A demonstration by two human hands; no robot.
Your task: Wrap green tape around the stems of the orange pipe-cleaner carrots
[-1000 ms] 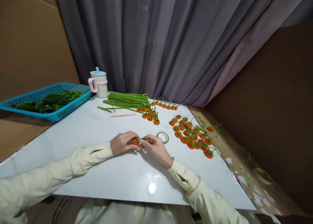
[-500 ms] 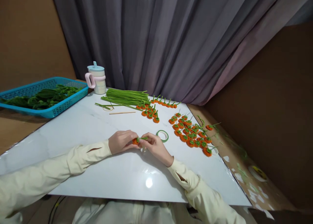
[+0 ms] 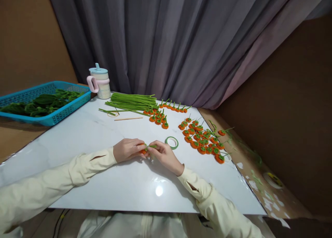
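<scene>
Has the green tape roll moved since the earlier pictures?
No. The tape roll keeps its place on the white table relative to the thin stick.

A person is wearing a pale cream, long-sleeved garment

The left sleeve and the right sleeve are reaching to the wrists, creasing in soft folds along the forearms; a narrow slit is gaping near the left cuff, another slit near the right cuff; a vertical seam is running down the garment's front; the cuffs are leaving the left hand and the right hand bare
</scene>
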